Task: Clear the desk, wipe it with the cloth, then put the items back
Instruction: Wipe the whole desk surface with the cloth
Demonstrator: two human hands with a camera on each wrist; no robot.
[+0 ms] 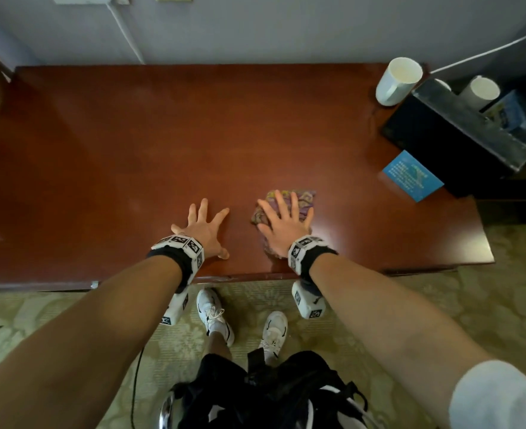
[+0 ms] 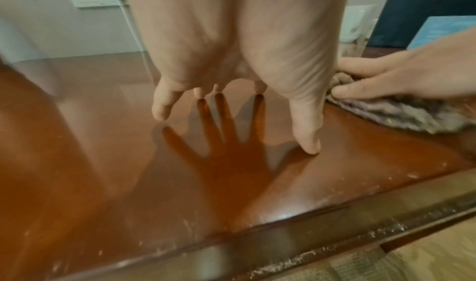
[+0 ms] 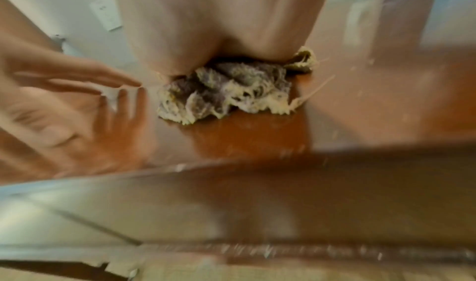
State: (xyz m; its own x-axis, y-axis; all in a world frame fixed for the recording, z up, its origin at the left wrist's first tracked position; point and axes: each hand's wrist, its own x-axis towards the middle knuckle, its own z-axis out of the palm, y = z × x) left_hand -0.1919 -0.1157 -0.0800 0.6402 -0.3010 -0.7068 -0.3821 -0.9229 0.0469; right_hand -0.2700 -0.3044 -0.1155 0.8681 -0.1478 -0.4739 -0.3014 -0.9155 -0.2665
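The right hand (image 1: pixel 286 226) lies flat on the cloth (image 1: pixel 301 201), fingers straight and spread wide, so its grip holds nothing; it presses the bunched, patterned rag down against the surface (image 1: pixel 162 144) near the front edge. That flat palm suits wiping: pressure spreads over the whole wad and it can slide without lifting. The right wrist view shows the cloth crumpled under the heel of the hand, frayed threads trailing out.

The left hand (image 1: pixel 204 226) is planted just beside it, fingers splayed and tips touching bare wood, its grip also wide and holding nothing. It probably serves as a brace while the person leans over.

The middle and left of the surface lie bare, while a white cup (image 1: pixel 397 82), a blue card (image 1: pixel 413 176) and a black box (image 1: pixel 459 144) are crowded at the right end, seemingly set aside to free the area for wiping. Returning them looks like the remaining step.
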